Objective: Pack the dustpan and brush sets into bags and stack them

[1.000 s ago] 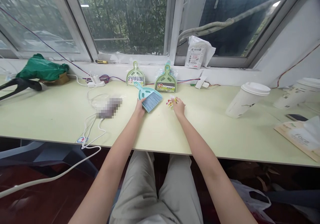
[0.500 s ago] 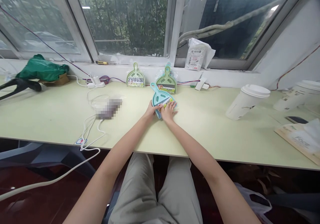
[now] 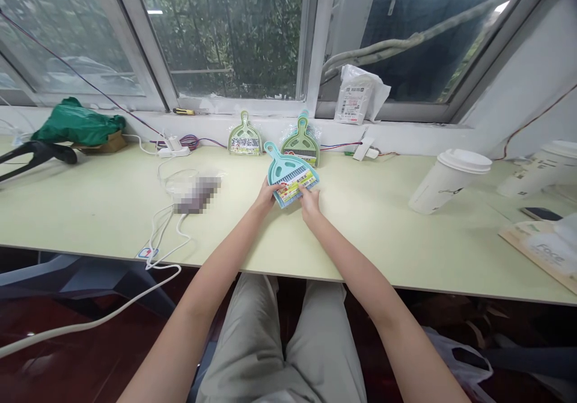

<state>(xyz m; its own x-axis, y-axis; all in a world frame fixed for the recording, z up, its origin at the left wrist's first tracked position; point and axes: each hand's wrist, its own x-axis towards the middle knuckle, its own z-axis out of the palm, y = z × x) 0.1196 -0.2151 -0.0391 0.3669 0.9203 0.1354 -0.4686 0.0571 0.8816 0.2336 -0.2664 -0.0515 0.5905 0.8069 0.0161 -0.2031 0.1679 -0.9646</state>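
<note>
Between my two hands, above the pale table, is a light-blue dustpan (image 3: pixel 288 164) with a brush set in it and a yellow-green label across its front. Its handle tilts up to the left. My left hand (image 3: pixel 269 194) grips the lower left edge, thumb over the front. At the lower right, my right hand (image 3: pixel 310 202) pinches the edge near the label, its other fingers behind the pan. Just behind stands a row of green dustpans (image 3: pixel 303 145) in clear wrap, leaning by the wall. Another green dustpan (image 3: pixel 244 137) leans to their left.
White paper cups (image 3: pixel 444 184) stand on the right, near a phone (image 3: pixel 540 213) and a tissue pack (image 3: pixel 541 250). On the left are white cables (image 3: pixel 155 235), a power strip (image 3: pixel 174 152) and a green bag (image 3: pixel 76 124). A white package (image 3: pixel 356 99) rests on the sill.
My right hand has slid off the dustpan's front to its lower right edge, uncovering the label. The dustpan has turned more face-on and shifted slightly left.
</note>
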